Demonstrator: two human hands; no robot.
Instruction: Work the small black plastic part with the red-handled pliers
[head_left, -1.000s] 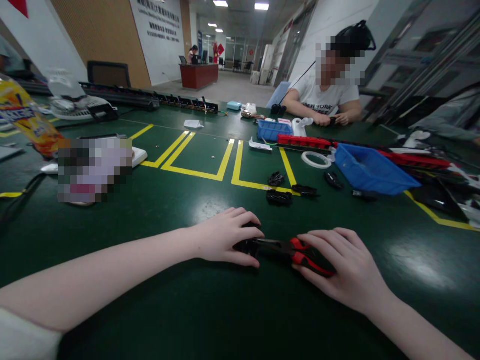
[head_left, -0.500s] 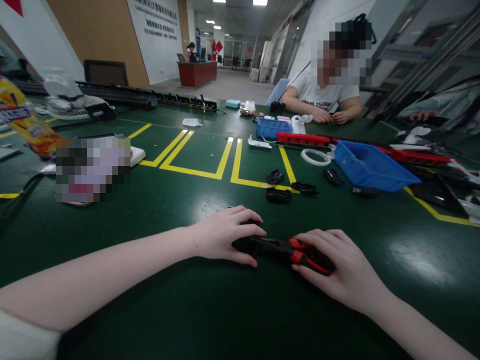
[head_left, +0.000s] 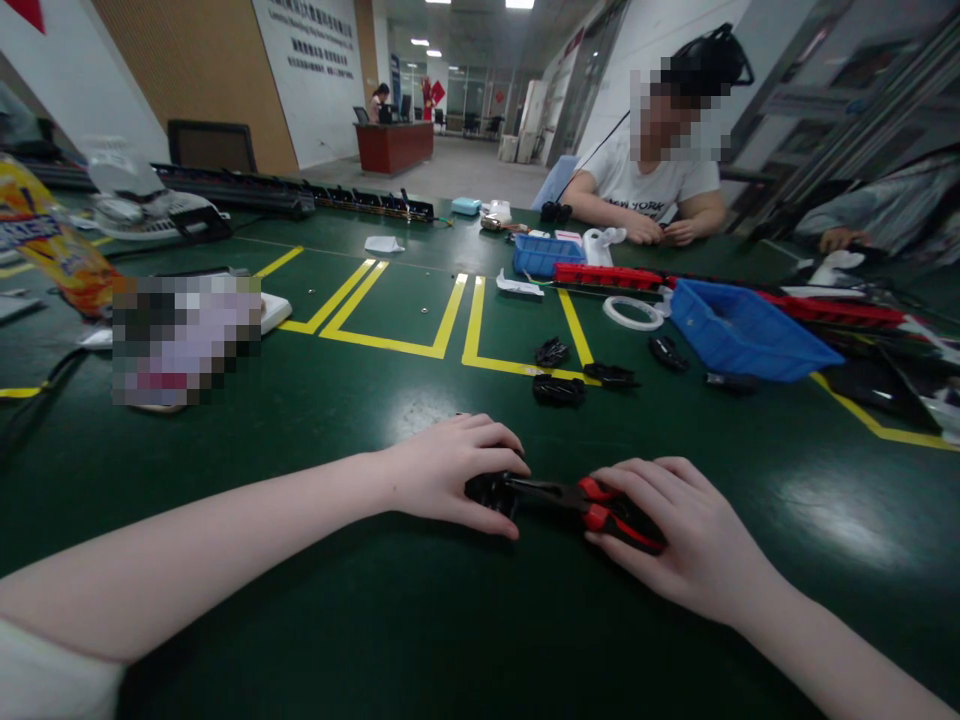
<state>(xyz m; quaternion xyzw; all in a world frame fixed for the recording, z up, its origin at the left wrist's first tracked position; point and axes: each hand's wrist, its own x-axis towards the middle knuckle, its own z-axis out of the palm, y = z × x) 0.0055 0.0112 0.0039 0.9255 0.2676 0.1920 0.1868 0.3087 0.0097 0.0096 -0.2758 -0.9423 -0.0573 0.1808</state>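
My left hand [head_left: 459, 470] is closed around a small black plastic part [head_left: 491, 492], low over the green table in front of me. Fingers hide most of that part. My right hand [head_left: 679, 525] grips pliers [head_left: 596, 505] by their red-and-black handles. The long dark jaws point left and meet the black part; whether they clamp it I cannot tell. Beyond my hands lie several similar black plastic pieces [head_left: 559, 390] near a yellow tape corner.
A blue bin [head_left: 750, 330] stands at the right, with a white tape roll [head_left: 632, 312] beside it. Farther back are a smaller blue basket [head_left: 547, 257] and a long red strip [head_left: 607, 277]. A phone [head_left: 187, 340] and a yellow snack bag [head_left: 56, 240] are at left. A co-worker [head_left: 645, 190] sits opposite.
Both hands stay nearly in place, still holding the black part and the pliers. The pliers have shifted very slightly.
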